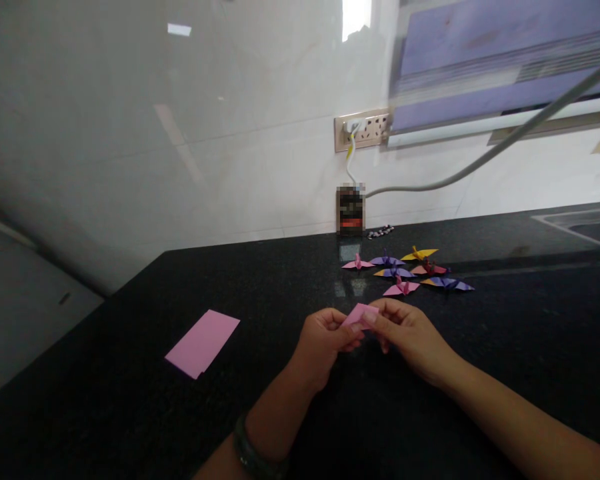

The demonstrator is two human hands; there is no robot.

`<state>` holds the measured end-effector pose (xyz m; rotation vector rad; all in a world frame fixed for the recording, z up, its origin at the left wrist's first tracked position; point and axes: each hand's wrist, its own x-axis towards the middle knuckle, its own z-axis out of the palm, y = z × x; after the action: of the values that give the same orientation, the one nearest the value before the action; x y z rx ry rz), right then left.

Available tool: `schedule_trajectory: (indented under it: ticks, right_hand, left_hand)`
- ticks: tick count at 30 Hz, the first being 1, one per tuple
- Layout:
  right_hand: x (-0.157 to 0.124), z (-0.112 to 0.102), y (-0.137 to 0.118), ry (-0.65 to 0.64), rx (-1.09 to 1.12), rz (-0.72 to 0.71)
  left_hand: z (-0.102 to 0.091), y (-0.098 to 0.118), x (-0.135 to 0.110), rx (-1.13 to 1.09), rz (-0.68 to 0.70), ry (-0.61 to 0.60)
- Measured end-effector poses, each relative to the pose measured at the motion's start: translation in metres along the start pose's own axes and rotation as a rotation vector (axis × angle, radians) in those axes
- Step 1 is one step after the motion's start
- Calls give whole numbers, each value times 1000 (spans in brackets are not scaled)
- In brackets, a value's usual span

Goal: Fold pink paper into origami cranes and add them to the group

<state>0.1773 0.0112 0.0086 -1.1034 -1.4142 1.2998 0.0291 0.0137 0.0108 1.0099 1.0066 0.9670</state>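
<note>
My left hand (325, 340) and my right hand (410, 333) meet over the black counter (130, 413) and pinch a small folded pink paper (360, 313) between their fingertips. The paper is held a little above the counter, its far corner pointing up. Just beyond the hands lies a cluster of several finished paper cranes (405, 272) in pink, purple, yellow and red. A dark band sits on my left wrist.
A flat pink paper sheet (203, 343) lies on the counter to the left. At the back wall a small dark device (351, 210) is plugged by a white cable into a socket plate (363, 131). A grey hose crosses the upper right. A sink edge (580, 223) shows far right.
</note>
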Motion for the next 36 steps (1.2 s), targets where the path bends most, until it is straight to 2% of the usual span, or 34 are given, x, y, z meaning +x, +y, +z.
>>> schedule_trajectory:
  ticks: [3, 7, 12, 16, 19, 24, 30, 36]
  right_hand:
    - [-1, 0, 0, 0, -46, -8]
    - [-1, -2, -2, 11, -135, -7]
    - [-2, -2, -5, -27, -180, -15]
    - [-2, -2, -3, -37, -256, -44]
    - [0, -7, -1, -20, -347, -83]
    - [6, -19, -2, -22, -496, -156]
    - [5, -17, -7, -117, -303, -29]
    - [4, -17, -8, -51, -306, -106]
  left_hand:
    - [0, -1, 0, 23, 19, -3]
    - [1, 0, -1, 161, 61, -58]
    - [4, 3, -4, 309, 107, -37]
    - [4, 4, -6, 330, 126, -23]
    - [2, 3, -5, 345, 110, -65]
    - [-3, 2, -3, 566, 236, -129]
    - [-3, -1, 1, 481, 218, -71]
    - [-1, -2, 0, 451, 240, -74]
